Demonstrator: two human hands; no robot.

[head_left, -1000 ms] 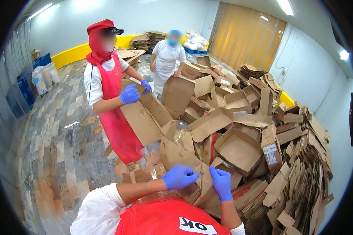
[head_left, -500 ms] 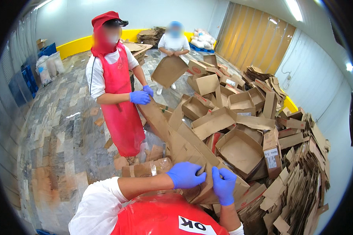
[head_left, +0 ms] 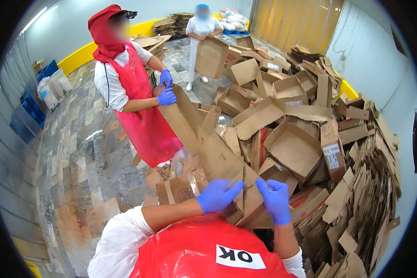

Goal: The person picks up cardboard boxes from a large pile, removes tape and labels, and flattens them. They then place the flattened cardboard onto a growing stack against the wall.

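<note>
My left hand (head_left: 219, 195), in a blue glove, is closed on the near end of a brown cardboard box (head_left: 224, 155) with its flaps spread. My right hand (head_left: 274, 201), also gloved in blue, pinches the same box's right-hand edge. The box slants away from me toward a co-worker in a red apron (head_left: 134, 88). That person's two blue-gloved hands (head_left: 166, 90) grip a long cardboard piece (head_left: 178, 123); where it meets my box, I cannot tell whether they are one piece.
Open cardboard boxes (head_left: 294, 148) lie heaped to the right, beside tightly stacked flattened cardboard (head_left: 356, 217). A second person in white (head_left: 197, 51) stands farther back holding a box (head_left: 211, 58). Cardboard scraps litter the tiled floor (head_left: 88, 171). White sacks (head_left: 234, 19) sit at the back.
My hands have shifted slightly, still gripping the box. The co-worker's cardboard piece has been raised and tilted. In the picture, the co-worker appears farther left and the box heap has shifted right.
</note>
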